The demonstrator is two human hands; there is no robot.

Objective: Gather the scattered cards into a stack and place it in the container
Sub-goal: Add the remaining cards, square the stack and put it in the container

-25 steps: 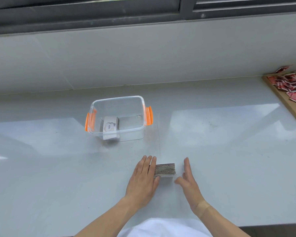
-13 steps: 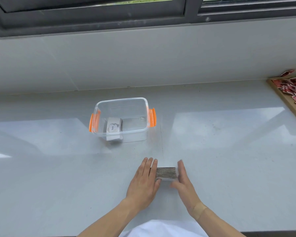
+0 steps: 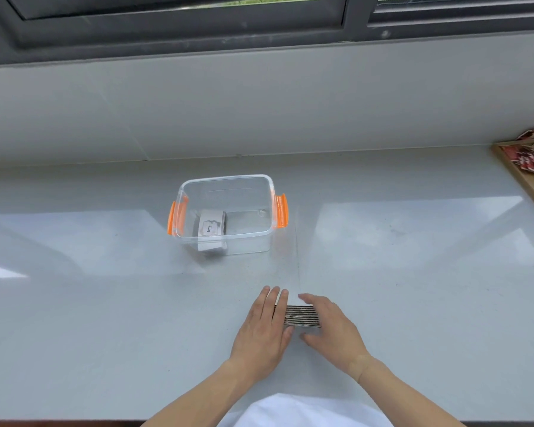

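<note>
A stack of cards (image 3: 301,315) stands on edge on the pale counter near me, its striped edges facing up. My left hand (image 3: 264,328) lies flat against the stack's left side. My right hand (image 3: 333,328) curls over its right side and top, thumb at the near edge. The stack is squeezed between both hands. Farther back stands a clear plastic container (image 3: 259,241) with orange latches, open at the top. Inside it leans another card stack (image 3: 210,228) with a white face reading "love".
A wooden tray (image 3: 524,183) with several red packets sits at the far right edge. A dark window frame (image 3: 198,29) runs above the white sill wall. The counter's front edge is just below my arms.
My right hand has moved left from beside the stack and closed over its right side and top. My left hand has stayed against the left side. The camera tilted slightly.
</note>
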